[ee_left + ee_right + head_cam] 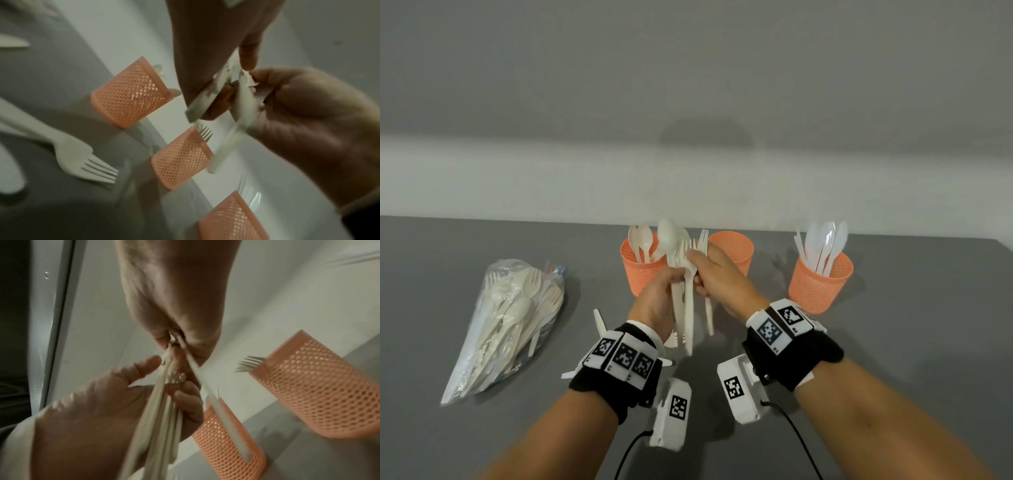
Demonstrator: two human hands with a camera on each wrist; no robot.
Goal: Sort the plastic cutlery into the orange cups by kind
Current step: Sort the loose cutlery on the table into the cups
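On the table (893, 359), the left cup (641, 274) holds spoons, the right cup (820, 284) knives. The left hand (659, 301) grips a bunch of cutlery (686, 308); the right hand (717, 274) pinches one fork (705, 274) before the middle cup (736, 248).

A bare, staged workspace, more test bench than kitchen: a plain grey table (482, 240) fills the lower half of the head view, butted against a blank pale wall (688, 85) across the top. Marker-printed wristbands (625, 358) at lower centre and trailing black cables (796, 435) below them mark it as a recording setup.
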